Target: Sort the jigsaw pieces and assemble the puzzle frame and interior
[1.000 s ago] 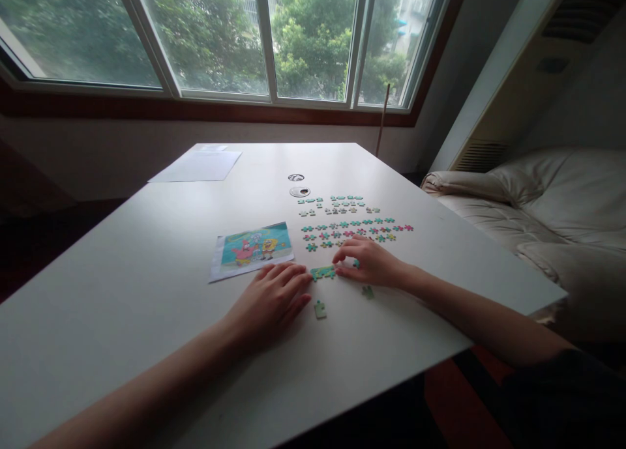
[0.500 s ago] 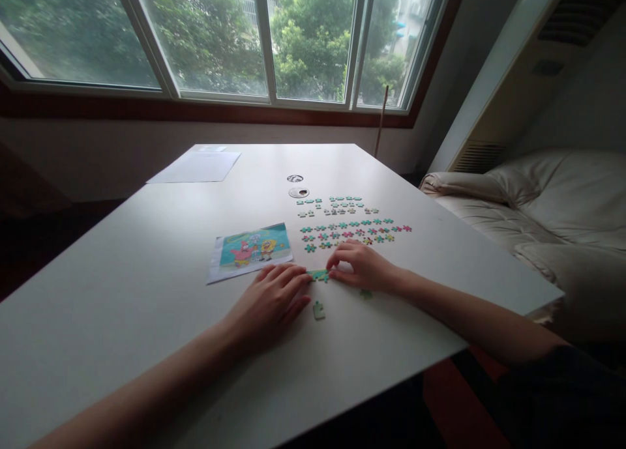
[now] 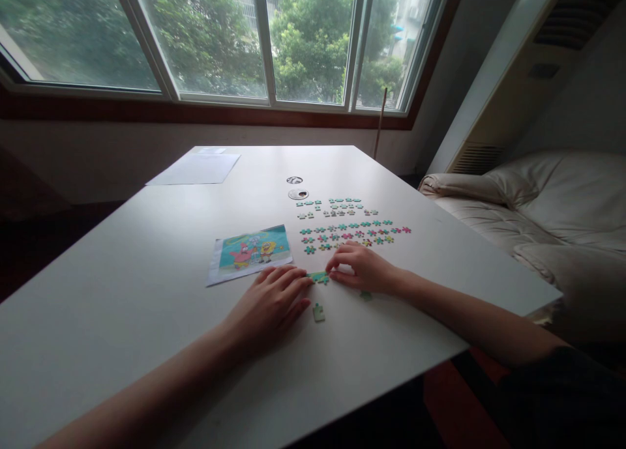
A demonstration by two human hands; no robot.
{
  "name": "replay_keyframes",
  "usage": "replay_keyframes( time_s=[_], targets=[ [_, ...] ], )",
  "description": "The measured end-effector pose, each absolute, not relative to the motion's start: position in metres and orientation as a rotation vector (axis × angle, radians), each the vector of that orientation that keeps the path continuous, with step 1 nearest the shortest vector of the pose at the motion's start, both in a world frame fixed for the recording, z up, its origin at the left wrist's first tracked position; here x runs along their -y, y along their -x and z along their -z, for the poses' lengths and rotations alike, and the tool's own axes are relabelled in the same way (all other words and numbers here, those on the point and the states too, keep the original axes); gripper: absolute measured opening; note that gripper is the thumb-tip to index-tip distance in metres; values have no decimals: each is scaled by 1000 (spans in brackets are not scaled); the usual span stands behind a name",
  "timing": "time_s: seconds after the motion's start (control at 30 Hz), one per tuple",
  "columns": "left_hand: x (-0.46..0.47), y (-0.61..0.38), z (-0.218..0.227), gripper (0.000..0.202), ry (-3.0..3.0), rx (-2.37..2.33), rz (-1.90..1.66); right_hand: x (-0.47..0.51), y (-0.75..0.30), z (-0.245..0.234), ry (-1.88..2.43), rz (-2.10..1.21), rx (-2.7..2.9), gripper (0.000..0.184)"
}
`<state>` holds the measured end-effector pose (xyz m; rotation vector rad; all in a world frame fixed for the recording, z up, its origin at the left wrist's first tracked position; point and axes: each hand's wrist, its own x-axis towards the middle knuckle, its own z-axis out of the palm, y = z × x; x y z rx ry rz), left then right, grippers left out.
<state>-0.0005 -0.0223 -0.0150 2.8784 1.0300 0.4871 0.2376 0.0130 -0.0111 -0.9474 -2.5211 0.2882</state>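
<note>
The large white rectangular table [image 3: 122, 318] fills most of the view, with a cream cushioned sofa [image 3: 562, 208] beside its right edge. A white sheet of paper [image 3: 195, 169] lies at the far left corner. Nearer the person lies a cartoon reference picture [image 3: 250, 253], tilted a little. To its right, the rows of loose puzzle pieces [image 3: 352, 231] lie where they lay a second ago.

The left hand [image 3: 271, 302] has not shifted since the earlier frame. It lies flat, palm down, fingers stretched out and together, and its fingertips touch the left end of the short green strip of joined pieces [image 3: 319, 277]. The right hand [image 3: 362, 266] has slid leftward since a second ago and now covers more of that strip. Its fingers are curled, with thumb and forefinger pinched down on the strip's right end. The strip rests on the table between the two hands, just in front of the picture's near right corner.

A single pale green piece [image 3: 318, 313] lies just beside the left fingertips, untouched. Another small green piece [image 3: 366, 296] sits close under the right wrist.
</note>
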Motion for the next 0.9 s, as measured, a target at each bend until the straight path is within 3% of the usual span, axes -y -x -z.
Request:
replay_keyframes(
  time_s=[0.67, 0.9],
  targets=[
    [23, 1, 15, 27, -2871, -1004, -554, -78, -284, -9, 1191, -81, 2353, 12],
    [23, 2, 14, 26, -2862, -987, -550, -137, -294, -11, 1508, -49, 2365, 15]
  ],
)
